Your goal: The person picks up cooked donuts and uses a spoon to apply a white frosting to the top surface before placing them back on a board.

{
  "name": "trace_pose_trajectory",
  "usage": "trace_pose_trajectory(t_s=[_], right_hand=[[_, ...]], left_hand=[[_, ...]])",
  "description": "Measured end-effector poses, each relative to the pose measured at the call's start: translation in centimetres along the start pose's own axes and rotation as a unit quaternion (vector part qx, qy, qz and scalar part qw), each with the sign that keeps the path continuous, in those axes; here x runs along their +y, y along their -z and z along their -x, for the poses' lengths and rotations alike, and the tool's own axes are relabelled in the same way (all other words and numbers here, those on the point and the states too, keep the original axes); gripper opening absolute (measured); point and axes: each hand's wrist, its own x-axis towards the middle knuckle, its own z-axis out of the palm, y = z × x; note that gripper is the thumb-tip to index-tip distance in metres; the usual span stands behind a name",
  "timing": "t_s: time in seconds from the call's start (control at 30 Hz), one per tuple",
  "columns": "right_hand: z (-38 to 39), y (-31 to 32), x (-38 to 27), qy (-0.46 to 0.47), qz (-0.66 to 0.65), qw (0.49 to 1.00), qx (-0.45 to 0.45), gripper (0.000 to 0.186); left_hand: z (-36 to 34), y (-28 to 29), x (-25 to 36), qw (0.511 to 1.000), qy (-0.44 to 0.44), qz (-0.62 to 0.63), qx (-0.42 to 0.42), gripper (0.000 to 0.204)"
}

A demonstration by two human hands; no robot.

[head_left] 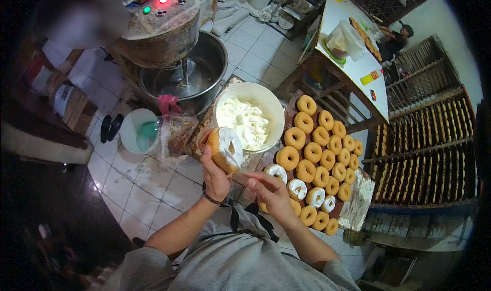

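My left hand (215,178) grips a ring doughnut (225,150) with white cream spread on its face, held tilted by the front edge of the tub of white cream (244,114). My right hand (268,194) is closed on a thin, pale spreading tool (248,184), hard to make out, which reaches to the doughnut's lower edge. Beside them lies a board of ring doughnuts (320,177) in rows; several in the nearer rows carry white cream, the others are plain golden.
A mixer (158,30) with a steel bowl (148,81) stands behind, beside a white bucket (128,132) on the tiled floor (158,189). A white-topped table (368,91) is at upper right, a co-worker (396,40) beyond it, and racks of baked goods (424,173) at right.
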Motion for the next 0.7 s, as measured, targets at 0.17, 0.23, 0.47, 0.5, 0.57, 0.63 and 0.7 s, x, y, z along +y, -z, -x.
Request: trace_pose_trajectory(t_s=[0.17,0.23,0.47,0.5,0.57,0.63,0.7], right_hand=[[3.7,5.6,-1.2,0.150,0.295,0.940,0.081,0.021],[5.7,7.2,-2.7,0.145,0.324,0.930,0.093,0.022],[13.4,20.0,0.9,0.188,0.470,0.849,0.153,0.019],[14.6,21.2,1.7,0.206,0.393,0.881,0.161,0.019],[18.0,23.8,3.6,0.212,0.353,0.897,0.164,0.020],[21.3,27.7,7.5,0.185,0.349,0.890,0.228,0.020],[24.9,33.2,12.9,0.183,0.315,0.876,0.317,0.020]], left_hand=[[1.8,-1.4,0.7,0.977,0.110,0.177,-0.040,0.059],[2.2,-1.5,0.4,0.911,0.240,0.331,-0.062,0.059],[9.5,-6.9,0.3,0.801,0.463,0.323,-0.200,0.057],[10.9,-8.1,-0.2,0.792,0.482,0.306,-0.216,0.057],[14.4,-11.2,-2.2,0.773,0.517,0.279,-0.242,0.057],[18.0,-14.0,-3.7,0.750,0.546,0.267,-0.263,0.056],[21.2,-16.4,-6.8,0.739,0.559,0.252,-0.281,0.057]])
